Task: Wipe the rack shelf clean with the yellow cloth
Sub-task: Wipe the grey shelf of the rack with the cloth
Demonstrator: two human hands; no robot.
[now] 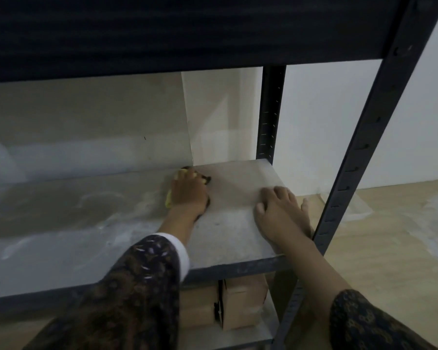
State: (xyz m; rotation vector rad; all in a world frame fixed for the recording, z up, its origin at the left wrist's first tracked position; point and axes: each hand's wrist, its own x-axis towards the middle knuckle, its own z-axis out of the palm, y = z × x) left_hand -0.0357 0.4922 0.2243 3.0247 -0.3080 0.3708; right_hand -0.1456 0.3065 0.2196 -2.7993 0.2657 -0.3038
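Below the shelf (74,223), cardboard boxes (238,306); left hand (190,195) presses yellow cloth (168,200).

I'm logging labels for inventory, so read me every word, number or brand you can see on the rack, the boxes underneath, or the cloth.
None: no readable text in this view.
Cardboard boxes under the shelf: plain faces, no print visible.
Yellow cloth under the left hand: no label showing.
Rack upright: only slots.

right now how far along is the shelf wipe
Midway, by the look of it. The left hand presses the yellow cloth near the back of the shelf, while the right hand rests flat. Whitish dusty smears still cover the left stretch; nothing looks fully clean yet.
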